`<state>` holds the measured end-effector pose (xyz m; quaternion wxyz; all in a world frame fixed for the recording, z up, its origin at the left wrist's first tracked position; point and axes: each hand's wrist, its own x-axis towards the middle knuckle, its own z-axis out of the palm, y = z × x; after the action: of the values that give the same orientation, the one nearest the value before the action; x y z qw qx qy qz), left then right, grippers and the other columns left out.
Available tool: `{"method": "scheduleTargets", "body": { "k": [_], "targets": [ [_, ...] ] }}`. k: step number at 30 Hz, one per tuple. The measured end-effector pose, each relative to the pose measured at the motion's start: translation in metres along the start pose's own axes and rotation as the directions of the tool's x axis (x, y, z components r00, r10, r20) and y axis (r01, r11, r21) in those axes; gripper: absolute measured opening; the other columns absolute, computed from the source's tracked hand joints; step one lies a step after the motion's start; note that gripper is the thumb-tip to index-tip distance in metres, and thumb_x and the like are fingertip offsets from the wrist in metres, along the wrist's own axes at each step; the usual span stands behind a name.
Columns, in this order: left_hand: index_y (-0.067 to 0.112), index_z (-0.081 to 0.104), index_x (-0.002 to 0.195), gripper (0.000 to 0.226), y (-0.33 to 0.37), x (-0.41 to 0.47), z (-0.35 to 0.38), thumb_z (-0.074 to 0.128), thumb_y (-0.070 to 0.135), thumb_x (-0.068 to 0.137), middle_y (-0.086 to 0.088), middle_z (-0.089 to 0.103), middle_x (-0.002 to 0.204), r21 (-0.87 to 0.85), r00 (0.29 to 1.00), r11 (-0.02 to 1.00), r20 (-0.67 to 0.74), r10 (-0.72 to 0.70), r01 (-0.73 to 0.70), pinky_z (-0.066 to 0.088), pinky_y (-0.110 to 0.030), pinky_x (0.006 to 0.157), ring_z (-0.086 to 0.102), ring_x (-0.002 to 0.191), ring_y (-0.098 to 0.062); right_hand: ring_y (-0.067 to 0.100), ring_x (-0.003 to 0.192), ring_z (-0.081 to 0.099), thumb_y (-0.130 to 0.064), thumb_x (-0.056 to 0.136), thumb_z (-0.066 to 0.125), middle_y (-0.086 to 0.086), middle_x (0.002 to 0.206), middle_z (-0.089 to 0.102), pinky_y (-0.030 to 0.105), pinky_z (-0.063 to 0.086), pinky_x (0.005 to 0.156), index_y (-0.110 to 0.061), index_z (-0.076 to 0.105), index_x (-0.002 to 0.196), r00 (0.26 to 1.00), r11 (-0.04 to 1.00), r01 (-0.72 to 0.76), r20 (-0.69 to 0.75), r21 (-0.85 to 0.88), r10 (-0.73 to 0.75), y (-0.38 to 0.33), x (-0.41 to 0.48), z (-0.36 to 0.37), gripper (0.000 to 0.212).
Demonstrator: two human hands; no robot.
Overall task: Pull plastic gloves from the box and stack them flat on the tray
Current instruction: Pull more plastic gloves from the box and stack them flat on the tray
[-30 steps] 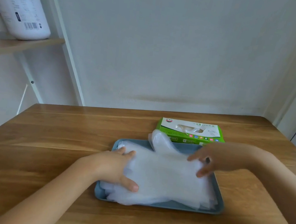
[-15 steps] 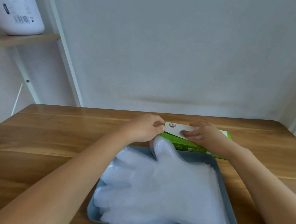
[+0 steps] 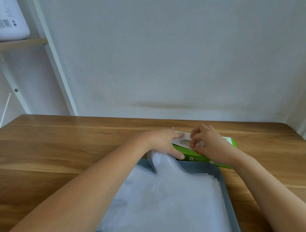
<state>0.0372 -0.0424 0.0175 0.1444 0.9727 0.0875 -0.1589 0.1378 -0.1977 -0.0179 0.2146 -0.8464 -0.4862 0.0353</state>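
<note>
A green and white glove box lies on the wooden table just behind a grey-blue tray. A flat stack of clear plastic gloves fills the tray, one thumb sticking up toward the box. My left hand presses on the box's left end, thumb against its front side. My right hand is over the oval opening in the box top, fingertips pinching a bit of clear glove there. Both forearms cross over the tray.
The wooden table stands against a pale wall. On the left, a white shelf frame carries a wooden shelf with a large white bottle. The table's right corner is near a door frame.
Both hands left the glove stack on the tray and reached back to the box. The left now holds the box down; the right fingers have curled into the opening. The view moved closer.
</note>
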Motion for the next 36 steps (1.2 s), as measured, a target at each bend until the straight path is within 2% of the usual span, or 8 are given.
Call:
{"method": "scheduleTargets", "body": {
  "k": [12,16,18,21,24,29,33,36],
  "targets": [
    [0.031,0.023,0.152,0.074,-0.004,0.003,0.006,0.06,0.048,0.09,0.0,0.008,0.163,-0.15,0.998,0.989,-0.065,0.005,-0.015,0.015,-0.03,0.116,0.014,0.148,-0.017,0.013,0.077,0.058,-0.02,0.094,0.057,-0.004,0.084,0.063,0.022,0.043,0.065,-0.018,0.06,0.083,0.92,0.853,-0.146,-0.248,0.501,0.304,0.015,-0.002,-0.014,0.012],
    [0.026,0.026,0.152,0.073,-0.003,0.006,0.007,0.061,0.046,0.091,0.001,0.016,0.162,-0.17,0.997,0.985,-0.077,0.006,-0.019,0.019,-0.03,0.116,0.019,0.147,-0.018,0.021,0.078,0.062,-0.012,0.096,0.053,0.004,0.078,0.063,0.039,0.051,0.085,-0.012,0.057,0.077,0.827,0.638,-0.001,-0.358,0.77,0.433,0.018,-0.001,-0.029,0.019],
    [0.026,0.024,0.153,0.074,-0.002,0.007,0.009,0.06,0.046,0.091,0.002,0.014,0.162,-0.189,0.997,0.982,-0.075,-0.003,-0.011,0.019,-0.03,0.116,0.018,0.147,-0.018,0.014,0.071,0.061,-0.009,0.097,0.05,0.003,0.073,0.061,0.033,0.052,0.079,-0.011,0.055,0.075,0.809,0.522,0.138,-0.4,0.842,0.431,0.011,-0.003,-0.046,0.023],
    [0.028,0.021,0.154,0.075,-0.001,0.005,0.006,0.059,0.047,0.091,0.004,0.006,0.162,-0.219,0.999,0.976,-0.032,-0.016,0.008,0.015,-0.03,0.116,0.014,0.148,-0.018,0.01,0.068,0.062,-0.016,0.093,0.053,-0.001,0.069,0.064,0.022,0.053,0.071,-0.009,0.056,0.077,0.854,0.324,0.301,-0.405,0.897,0.327,-0.011,-0.013,-0.078,0.018],
    [0.025,0.031,0.151,0.077,-0.001,-0.004,-0.007,0.067,0.045,0.086,0.006,0.024,0.159,-0.31,1.0,0.951,-0.014,0.008,-0.012,0.022,-0.025,0.112,0.028,0.143,-0.013,0.009,0.069,0.064,-0.023,0.081,0.056,-0.002,0.071,0.067,0.02,0.053,0.069,-0.009,0.059,0.079,0.922,0.265,0.29,-0.343,0.92,0.182,-0.032,-0.027,-0.102,0.015],
    [0.024,0.06,0.122,0.051,-0.004,-0.034,-0.024,0.073,0.022,0.072,0.004,0.061,0.123,-0.827,0.943,0.482,-0.159,0.293,-0.289,0.03,-0.035,0.103,0.05,0.116,-0.017,0.012,0.069,0.066,-0.028,0.07,0.065,0.002,0.076,0.069,0.022,0.054,0.065,-0.018,0.068,0.065,0.988,0.21,0.143,-0.151,0.967,0.023,-0.056,-0.041,-0.106,0.012],
    [0.014,0.062,0.126,0.049,-0.009,-0.061,-0.022,0.061,0.013,0.077,-0.008,0.058,0.114,-0.944,0.903,0.149,-0.223,0.367,-0.294,0.04,-0.03,0.096,0.051,0.109,-0.021,0.013,0.068,0.065,-0.018,0.082,0.058,0.004,0.075,0.066,0.023,0.054,0.064,-0.015,0.067,0.067,0.996,0.181,0.027,-0.011,0.983,-0.088,-0.074,-0.046,-0.092,0.018],
    [0.012,0.061,0.122,0.037,-0.014,-0.08,-0.008,0.065,0.018,0.086,-0.009,0.057,0.112,-0.937,0.875,0.066,-0.293,0.385,-0.343,0.04,-0.036,0.093,0.048,0.108,-0.028,0.013,0.069,0.063,-0.013,0.088,0.059,0.004,0.075,0.065,0.024,0.055,0.067,-0.015,0.068,0.068,0.985,0.213,-0.055,0.088,0.976,-0.151,-0.087,-0.05,-0.08,0.022]
  ]
}}
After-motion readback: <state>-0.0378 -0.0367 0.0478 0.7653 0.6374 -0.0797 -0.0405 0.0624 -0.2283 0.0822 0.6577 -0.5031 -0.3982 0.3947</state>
